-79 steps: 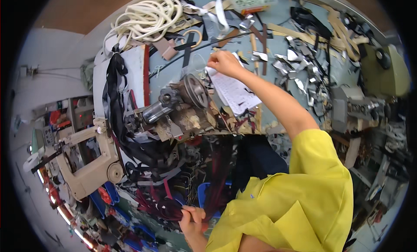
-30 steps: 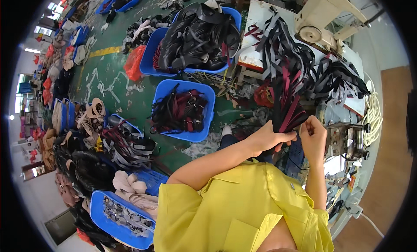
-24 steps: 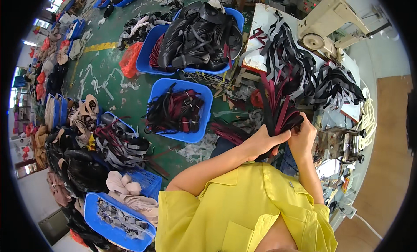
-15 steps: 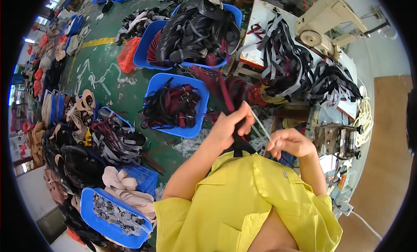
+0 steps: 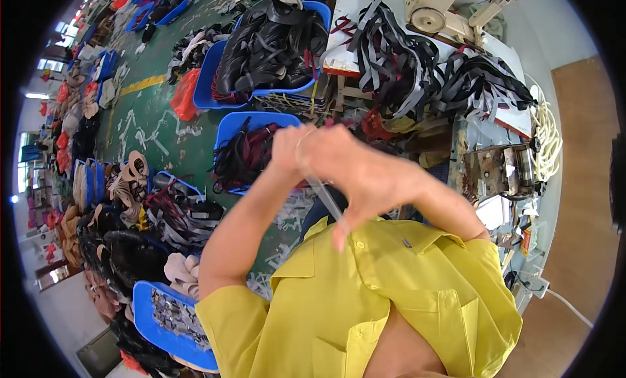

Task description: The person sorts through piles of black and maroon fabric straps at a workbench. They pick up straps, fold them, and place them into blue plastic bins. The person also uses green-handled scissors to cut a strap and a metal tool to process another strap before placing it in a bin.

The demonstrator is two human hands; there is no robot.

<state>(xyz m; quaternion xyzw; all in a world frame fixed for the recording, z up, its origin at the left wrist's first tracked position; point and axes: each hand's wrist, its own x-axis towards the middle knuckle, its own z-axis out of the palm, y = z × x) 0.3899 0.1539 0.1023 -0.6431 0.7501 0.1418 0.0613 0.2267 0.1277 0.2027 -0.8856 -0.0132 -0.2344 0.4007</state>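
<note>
My left hand (image 5: 285,148) is closed in a fist, partly covered by my right. Dark straps (image 5: 337,199) show just below the two hands; most of the bundle is hidden behind them. My right hand (image 5: 362,173) crosses over the left, blurred, its thumb pointing down toward my yellow shirt. A thin pale rubber band (image 5: 325,197) runs stretched from around the fingers down to that thumb. Behind my left hand stands a blue tub (image 5: 225,127) of black and maroon straps (image 5: 244,153).
Beyond it, a larger blue tub (image 5: 206,78) holds black shoe parts (image 5: 267,45). To the right, piles of grey and black straps (image 5: 398,58) lie on a white table (image 5: 339,60) with a sewing machine (image 5: 430,16). Another blue tub (image 5: 149,319) sits lower left.
Both hands have moved left and up, and my right hand has swung across my left, stretching the rubber band. The strap bundle is now mostly hidden. The view has shifted somewhat.
</note>
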